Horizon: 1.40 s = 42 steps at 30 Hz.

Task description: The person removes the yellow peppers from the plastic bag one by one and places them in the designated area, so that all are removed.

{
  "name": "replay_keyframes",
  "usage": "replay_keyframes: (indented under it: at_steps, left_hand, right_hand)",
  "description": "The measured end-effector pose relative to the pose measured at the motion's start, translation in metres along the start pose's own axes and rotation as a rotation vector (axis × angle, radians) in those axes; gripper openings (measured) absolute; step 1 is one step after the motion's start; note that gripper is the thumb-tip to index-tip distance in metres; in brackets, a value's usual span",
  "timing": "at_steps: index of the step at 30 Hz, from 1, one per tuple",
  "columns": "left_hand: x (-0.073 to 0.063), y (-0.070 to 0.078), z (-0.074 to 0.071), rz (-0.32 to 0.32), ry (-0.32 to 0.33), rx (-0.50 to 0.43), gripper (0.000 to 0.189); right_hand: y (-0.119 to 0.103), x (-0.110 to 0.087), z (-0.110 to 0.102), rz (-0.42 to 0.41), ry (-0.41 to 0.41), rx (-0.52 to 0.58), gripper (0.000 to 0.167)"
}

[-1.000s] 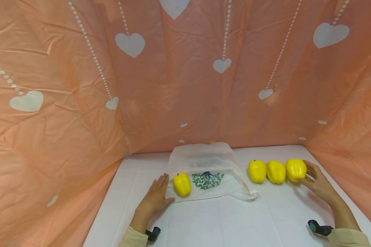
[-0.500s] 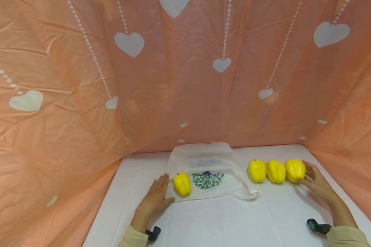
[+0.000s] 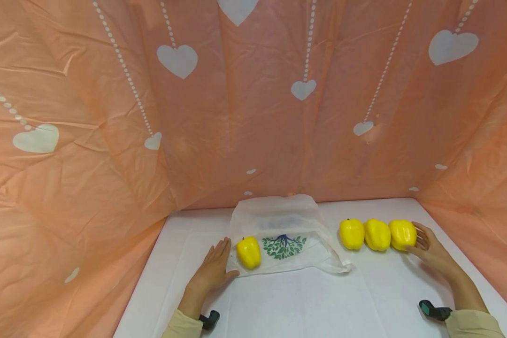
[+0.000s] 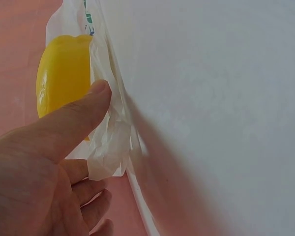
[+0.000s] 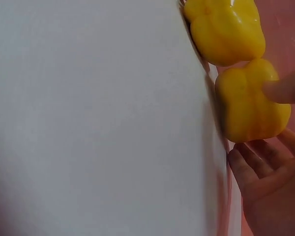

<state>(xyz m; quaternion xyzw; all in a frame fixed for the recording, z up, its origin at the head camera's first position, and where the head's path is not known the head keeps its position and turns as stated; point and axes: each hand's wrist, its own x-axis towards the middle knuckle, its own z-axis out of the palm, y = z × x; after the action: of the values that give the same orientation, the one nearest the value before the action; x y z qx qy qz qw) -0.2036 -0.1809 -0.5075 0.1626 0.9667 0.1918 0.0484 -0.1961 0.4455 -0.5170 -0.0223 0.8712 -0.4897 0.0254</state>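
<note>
My left hand (image 3: 213, 265) rests at the left edge of a white mesh produce bag (image 3: 321, 256) with a green-leaved tree print, its fingers straight and the thumb over the near edge. One yellow bell pepper (image 3: 249, 252) lies on the bag beside that hand; in the left wrist view the bag's fabric (image 4: 108, 147) partly covers the pepper (image 4: 64, 73). At the right, my right hand (image 3: 433, 249) holds the end pepper (image 3: 403, 234) of a row of three, thumb at its near side and fingers curled along its right side (image 5: 253, 105).
The other two yellow bell peppers, the middle one (image 3: 377, 234) and the left one (image 3: 351, 234), stand side by side to the right of the bag. A white-covered table (image 3: 304, 305) meets an orange curtain (image 3: 245, 117) with white hearts at the back and sides.
The pepper in my right hand has shifted slightly left and down, close against the middle pepper. My left hand and the bag have stayed in place.
</note>
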Motion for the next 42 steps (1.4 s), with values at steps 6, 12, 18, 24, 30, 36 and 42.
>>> replay_keyframes:
  at_steps: [6, 12, 18, 24, 30, 36, 42]
  left_hand:
    - [0.002, -0.002, 0.002, -0.009, -0.015, -0.001, 0.096]
    - [0.002, -0.002, 0.001, -0.010, -0.018, -0.001, 0.096]
    - [0.001, -0.003, 0.002, -0.011, -0.021, -0.003, 0.096]
    - [0.001, -0.004, 0.002, -0.008, -0.020, -0.004, 0.096]
    - [0.001, -0.003, 0.001, -0.005, -0.018, -0.006, 0.096]
    - [0.002, -0.003, 0.001, -0.004, -0.021, -0.007, 0.096]
    - [0.002, -0.003, 0.001, -0.005, -0.021, -0.005, 0.096]
  right_hand:
    - [0.000, -0.001, 0.001, 0.006, 0.008, 0.009, 0.094]
    - [0.000, -0.002, 0.001, -0.033, 0.028, -0.016, 0.090]
    - [-0.003, -0.004, 0.002, -0.092, 0.055, -0.028, 0.087]
    - [-0.006, -0.003, 0.001, -0.088, 0.082, -0.080, 0.088]
    - [-0.016, -0.001, 0.006, -0.169, 0.145, -0.135, 0.086]
    - [-0.037, 0.000, 0.011, -0.246, 0.164, -0.139, 0.083]
    - [-0.058, 0.003, 0.018, -0.195, 0.126, -0.134, 0.089]
